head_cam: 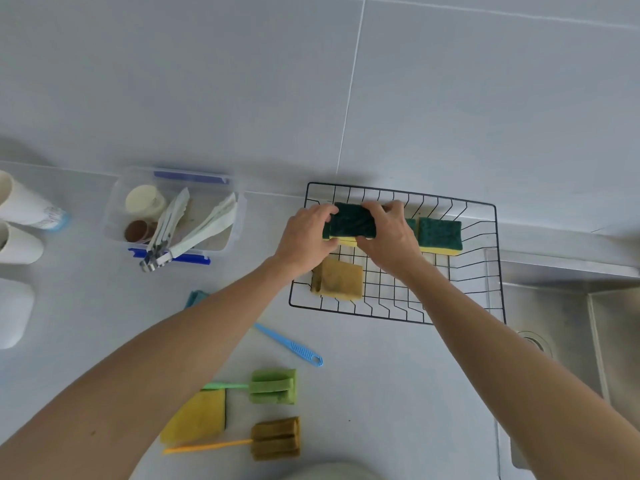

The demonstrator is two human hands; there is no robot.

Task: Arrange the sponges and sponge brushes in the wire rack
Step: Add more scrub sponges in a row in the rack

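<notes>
While outside the wire rack (491, 237), on the counter (381, 393) at the left and near side, lay unplaced: yellow sponge (194, 419), green sponge brush (273, 386), brown sponge brush (275, 438), blue brush handle (289, 345), head hidden under the forearm. Further right, inside the rack: worn tan sponge (341, 279) flat at the near-left corner. Above it, held at both ends: green-topped sponge (351, 221), left hand (306, 239) closed on its left end, right hand (389, 237) on its right, apparently atop another, partly hidden. Rightmost, already set by the back wall: second green-topped sponge (440, 234). Judged roughly halfway; four pieces left.
</notes>
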